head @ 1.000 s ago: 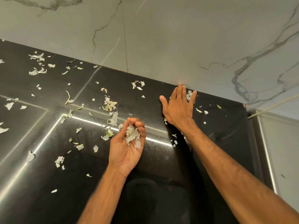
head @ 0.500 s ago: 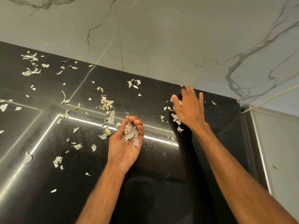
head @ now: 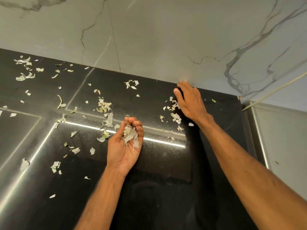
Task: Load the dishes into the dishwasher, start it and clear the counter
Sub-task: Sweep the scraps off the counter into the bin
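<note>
Scraps [head: 130, 136] sit in the left hand [head: 123, 147], fingers curled round them; the right hand [head: 189, 101] lies slack-fingered on the counter [head: 166, 171]. Clearing is the step; next, probably rake the loose bits nearby together.

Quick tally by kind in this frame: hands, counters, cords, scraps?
Hands: 2, the left hand cupping scraps and the right hand on the counter
Counters: 1
Cords: 1
Scraps: too many to count
Total: 4, scraps aside
</note>
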The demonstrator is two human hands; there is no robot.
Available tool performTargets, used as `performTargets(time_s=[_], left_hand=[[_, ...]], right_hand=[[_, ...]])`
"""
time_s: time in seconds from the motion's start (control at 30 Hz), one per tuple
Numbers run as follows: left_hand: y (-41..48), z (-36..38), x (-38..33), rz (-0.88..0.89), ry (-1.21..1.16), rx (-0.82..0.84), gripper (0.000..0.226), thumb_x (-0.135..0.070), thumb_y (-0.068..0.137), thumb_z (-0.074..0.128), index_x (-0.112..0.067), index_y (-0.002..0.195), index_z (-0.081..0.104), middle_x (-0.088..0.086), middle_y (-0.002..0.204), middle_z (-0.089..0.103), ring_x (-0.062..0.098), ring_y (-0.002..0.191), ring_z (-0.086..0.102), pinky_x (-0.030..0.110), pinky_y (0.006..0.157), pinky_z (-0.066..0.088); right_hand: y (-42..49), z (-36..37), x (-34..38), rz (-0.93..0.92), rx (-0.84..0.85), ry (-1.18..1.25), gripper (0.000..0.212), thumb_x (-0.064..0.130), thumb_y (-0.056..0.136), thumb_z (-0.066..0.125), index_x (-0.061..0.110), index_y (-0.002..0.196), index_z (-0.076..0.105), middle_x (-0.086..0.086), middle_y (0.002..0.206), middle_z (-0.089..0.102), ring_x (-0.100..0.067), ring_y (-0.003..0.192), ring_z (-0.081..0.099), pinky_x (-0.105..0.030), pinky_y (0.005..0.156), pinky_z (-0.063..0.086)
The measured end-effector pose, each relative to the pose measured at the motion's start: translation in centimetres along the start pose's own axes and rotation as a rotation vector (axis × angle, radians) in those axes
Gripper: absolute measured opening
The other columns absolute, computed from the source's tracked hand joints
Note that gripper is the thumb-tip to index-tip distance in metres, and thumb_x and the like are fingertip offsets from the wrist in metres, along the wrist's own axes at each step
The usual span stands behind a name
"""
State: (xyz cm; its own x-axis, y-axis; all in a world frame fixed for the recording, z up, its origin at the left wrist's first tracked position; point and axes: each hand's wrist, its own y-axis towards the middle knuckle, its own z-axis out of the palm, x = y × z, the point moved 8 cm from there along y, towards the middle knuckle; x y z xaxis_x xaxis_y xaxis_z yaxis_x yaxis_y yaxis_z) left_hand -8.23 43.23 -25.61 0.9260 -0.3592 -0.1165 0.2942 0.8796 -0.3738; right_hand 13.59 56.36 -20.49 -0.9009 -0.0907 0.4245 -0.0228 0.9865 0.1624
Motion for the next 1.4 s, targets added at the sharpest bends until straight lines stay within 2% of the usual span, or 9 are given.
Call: performTargets(time_s=[0.07, 0.23, 0.43, 0.57, 0.67, 0.83, 0.97, 1.13, 1.4], left_hand=[[0.0, 0.0, 0.0, 0.006, 0.01, -0.001, 0.034, -0.024, 0.111, 0.036, -0.012, 0.105, 0.068, 0.0, 0.105, 0.063, 0.014, 0.097, 0.064, 0.028, 0.087, 0.057], [0.0, 0.1, -0.1, 0.015, 0.02, 0.001, 0.035, -0.025, 0.11, 0.036, -0.012, 0.103, 0.068, -0.001, 0.104, 0.063, 0.013, 0.096, 0.065, 0.027, 0.086, 0.057], [0.0, 0.2, 0.0, 0.016, 0.023, 0.008, 0.034, -0.025, 0.11, 0.036, -0.013, 0.103, 0.068, -0.001, 0.104, 0.064, 0.013, 0.097, 0.065, 0.027, 0.087, 0.056], [0.1, 0.1, 0.0, 0.017, 0.032, 0.007, 0.033, -0.024, 0.111, 0.037, -0.013, 0.106, 0.067, 0.0, 0.105, 0.064, 0.013, 0.098, 0.064, 0.027, 0.089, 0.056], [0.1, 0.0, 0.0, 0.016, 0.04, 0.001, 0.033, -0.024, 0.111, 0.036, -0.013, 0.106, 0.067, -0.001, 0.106, 0.063, 0.014, 0.099, 0.064, 0.028, 0.089, 0.056], [0.1, 0.0, 0.0, 0.011, 0.047, 0.002, 0.033, -0.025, 0.111, 0.036, -0.014, 0.106, 0.067, -0.002, 0.106, 0.063, 0.013, 0.099, 0.064, 0.026, 0.09, 0.055], [0.2, -0.1, 0.1, -0.002, 0.04, 0.005, 0.033, -0.025, 0.112, 0.036, -0.013, 0.108, 0.066, -0.001, 0.108, 0.063, 0.014, 0.101, 0.064, 0.027, 0.093, 0.054], [0.2, -0.1, 0.1, -0.002, 0.05, 0.005, 0.033, -0.024, 0.112, 0.036, -0.013, 0.107, 0.067, -0.001, 0.108, 0.062, 0.013, 0.101, 0.063, 0.027, 0.093, 0.054], [0.4, 0.0, 0.1, 0.002, 0.054, 0.013, 0.034, -0.024, 0.112, 0.035, -0.013, 0.106, 0.067, -0.002, 0.107, 0.063, 0.012, 0.1, 0.063, 0.025, 0.093, 0.053]], right_hand=[[0.7, 0.3, -0.5, 0.013, 0.012, -0.055, 0.046, 0.044, 0.108, 0.029, 0.012, 0.126, 0.057, -0.001, 0.122, 0.061, -0.011, 0.106, 0.055, -0.053, 0.104, 0.044], [-2.0, 0.8, 0.3, -0.016, 0.065, -0.001, 0.05, 0.037, 0.11, 0.034, 0.005, 0.143, 0.052, -0.01, 0.148, 0.053, -0.023, 0.138, 0.047, -0.051, 0.119, 0.032], [-4.7, -1.6, 0.4, -0.126, -0.141, 0.103, 0.031, 0.021, 0.107, 0.047, 0.007, 0.126, 0.066, -0.008, 0.127, 0.067, -0.017, 0.119, 0.061, -0.035, 0.109, 0.046], [-2.0, -0.4, -0.5, -0.017, 0.046, 0.049, 0.053, 0.037, 0.109, 0.036, 0.008, 0.153, 0.04, -0.01, 0.162, 0.033, -0.021, 0.151, 0.028, -0.039, 0.126, 0.019], [-2.3, 1.8, 0.5, -0.035, 0.213, 0.018, 0.061, 0.044, 0.11, 0.024, 0.008, 0.159, 0.021, -0.009, 0.168, 0.013, -0.019, 0.156, 0.008, -0.046, 0.128, 0.008], [-6.8, 0.9, 0.8, -0.129, 0.149, 0.044, 0.057, 0.046, 0.11, 0.024, 0.015, 0.158, 0.028, -0.001, 0.167, 0.022, -0.009, 0.155, 0.011, -0.033, 0.128, 0.001], [-6.6, -3.6, -4.7, 0.018, -0.062, 0.027, 0.057, 0.047, 0.109, 0.029, 0.018, 0.158, 0.029, 0.0, 0.167, 0.022, -0.012, 0.156, 0.011, -0.04, 0.128, 0.002], [-5.9, -2.8, -10.5, 0.234, 0.074, -0.11, 0.071, 0.058, 0.106, 0.022, 0.014, 0.161, 0.017, -0.008, 0.17, 0.008, -0.018, 0.157, 0.0, -0.049, 0.128, 0.002], [-7.9, 2.4, -1.0, 0.002, 0.205, -0.08, 0.08, 0.066, 0.103, 0.011, 0.012, 0.161, -0.004, -0.005, 0.168, -0.011, -0.015, 0.155, -0.011, -0.038, 0.127, -0.003]])
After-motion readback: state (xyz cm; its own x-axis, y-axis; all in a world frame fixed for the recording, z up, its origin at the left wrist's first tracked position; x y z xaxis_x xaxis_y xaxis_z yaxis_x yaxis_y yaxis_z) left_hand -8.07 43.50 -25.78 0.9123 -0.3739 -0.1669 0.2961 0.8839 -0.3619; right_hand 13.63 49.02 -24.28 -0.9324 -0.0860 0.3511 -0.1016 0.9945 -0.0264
